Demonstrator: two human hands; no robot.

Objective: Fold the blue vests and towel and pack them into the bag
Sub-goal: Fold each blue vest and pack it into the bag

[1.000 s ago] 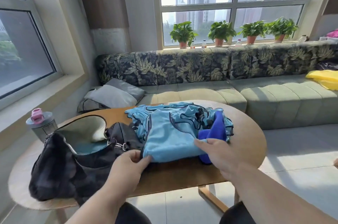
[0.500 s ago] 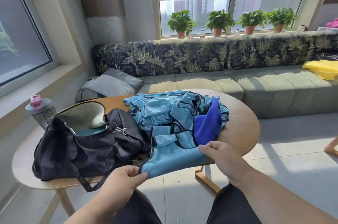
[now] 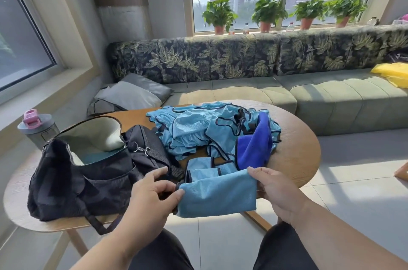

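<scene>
Lower centre: left hand and right hand, fingers curled, pinch opposite edges of folded blue vest at table front edge. Open black bag left; vest pile and towel behind.

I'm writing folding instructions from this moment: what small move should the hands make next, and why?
Probably fold the light blue mesh vest over on itself. The left hand and right hand pinch its opposite edges, part hangs off the wooden table, and the black duffel bag gapes open.
</scene>
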